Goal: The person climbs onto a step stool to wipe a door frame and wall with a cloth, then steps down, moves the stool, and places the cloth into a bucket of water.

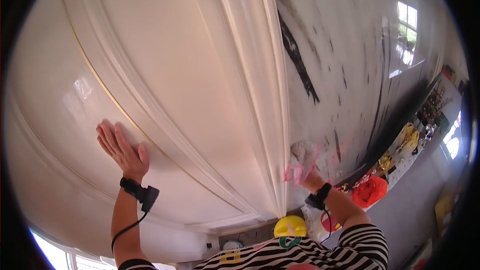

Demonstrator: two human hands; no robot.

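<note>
My left hand (pixel 119 148) lies flat on a glossy white panel (pixel 75 125), its fingers stretched out and nothing held. A thin gold strip (pixel 117 101) runs down the panel just beside that hand. On the grey-veined marble surface (pixel 340 60), my right hand (pixel 311 176) holds a thin whitish cloth (pixel 304 159) with pink edging. The cloth is bunched against the marble near the white moulding (pixel 272 120) and covers most of the fingers. Each wrist wears a black strapped device with a cable.
Low in front of my striped shirt is a yellow round object (pixel 290 226). To the right stands a long table with a red bag (pixel 370 191), a yellow bag (pixel 411 137) and small items. A grey floor (pixel 415 190) lies beside it.
</note>
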